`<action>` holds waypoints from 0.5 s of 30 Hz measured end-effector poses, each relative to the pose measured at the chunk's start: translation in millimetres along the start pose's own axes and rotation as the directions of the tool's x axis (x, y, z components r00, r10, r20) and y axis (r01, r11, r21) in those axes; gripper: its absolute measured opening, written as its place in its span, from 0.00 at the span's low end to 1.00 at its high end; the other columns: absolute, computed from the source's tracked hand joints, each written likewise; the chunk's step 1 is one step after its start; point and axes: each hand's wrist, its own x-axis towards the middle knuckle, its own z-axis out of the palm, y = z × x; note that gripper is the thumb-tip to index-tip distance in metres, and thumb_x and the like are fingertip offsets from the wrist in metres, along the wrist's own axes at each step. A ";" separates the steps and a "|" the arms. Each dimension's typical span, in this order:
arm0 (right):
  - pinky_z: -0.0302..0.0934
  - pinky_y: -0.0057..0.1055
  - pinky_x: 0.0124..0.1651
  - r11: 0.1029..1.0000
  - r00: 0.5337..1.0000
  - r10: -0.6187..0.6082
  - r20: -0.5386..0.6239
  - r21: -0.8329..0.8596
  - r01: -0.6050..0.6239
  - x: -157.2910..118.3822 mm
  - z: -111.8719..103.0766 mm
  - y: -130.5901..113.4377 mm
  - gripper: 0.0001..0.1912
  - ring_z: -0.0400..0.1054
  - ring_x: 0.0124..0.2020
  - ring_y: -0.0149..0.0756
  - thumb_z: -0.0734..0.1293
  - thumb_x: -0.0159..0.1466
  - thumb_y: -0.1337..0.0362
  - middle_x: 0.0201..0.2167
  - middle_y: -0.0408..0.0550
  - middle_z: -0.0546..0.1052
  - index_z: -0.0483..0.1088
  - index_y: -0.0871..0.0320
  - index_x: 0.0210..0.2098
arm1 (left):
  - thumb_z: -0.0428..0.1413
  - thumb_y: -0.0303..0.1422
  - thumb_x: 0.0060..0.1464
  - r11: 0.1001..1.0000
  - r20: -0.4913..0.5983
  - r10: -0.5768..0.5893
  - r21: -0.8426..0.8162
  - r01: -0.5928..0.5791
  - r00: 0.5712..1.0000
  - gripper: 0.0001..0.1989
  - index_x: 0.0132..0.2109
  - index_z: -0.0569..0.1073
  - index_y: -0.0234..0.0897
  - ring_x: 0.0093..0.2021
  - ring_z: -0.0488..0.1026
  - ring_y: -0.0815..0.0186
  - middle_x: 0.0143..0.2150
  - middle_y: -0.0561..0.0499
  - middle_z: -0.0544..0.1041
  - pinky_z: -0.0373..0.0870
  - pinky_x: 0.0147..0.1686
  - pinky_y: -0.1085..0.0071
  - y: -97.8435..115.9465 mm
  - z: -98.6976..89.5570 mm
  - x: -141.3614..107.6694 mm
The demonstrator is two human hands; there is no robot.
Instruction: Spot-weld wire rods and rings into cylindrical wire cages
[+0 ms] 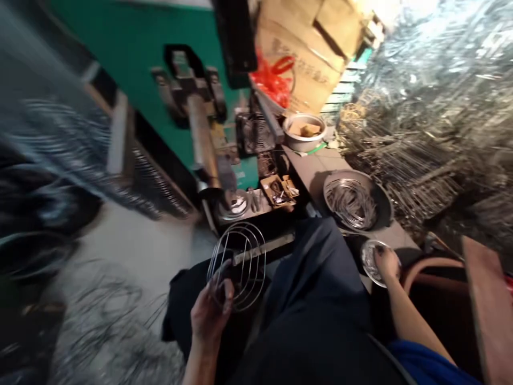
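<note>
My left hand (212,310) is closed around a rounded wire rack (247,251) made of several bent metal loops, held in front of my left knee. On the right, my right hand (387,262) reaches into a small shiny bowl (369,263); its fingertips are down inside and what they touch is hidden. Beside that bowl stands a wide pan (382,206) with a heap of wire rings (348,200) in it. Ahead of my knees is a green machine (140,32) with a metal post (202,139) pointing down at its worktop.
A small cardboard box (276,193) of little parts sits on the machine bench. Farther back are a white basin (301,141), a red plastic bag (274,80) and a large carton (298,48). Piled wire racks (417,171) fill the right; loose wires (104,310) lie on the left floor.
</note>
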 end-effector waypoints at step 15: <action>0.59 0.44 0.55 0.903 0.989 -0.144 0.041 0.415 0.115 108.9 0.8 -151.4 0.09 0.71 0.51 0.49 0.63 0.66 0.70 0.45 0.64 0.77 0.77 0.59 0.39 | 0.66 0.55 0.39 0.929 -0.190 -0.093 0.335 0.154 0.977 0.37 0.57 0.76 0.51 0.23 0.71 0.57 0.25 0.47 0.74 0.64 0.18 0.67 -47.8 23.1 -23.0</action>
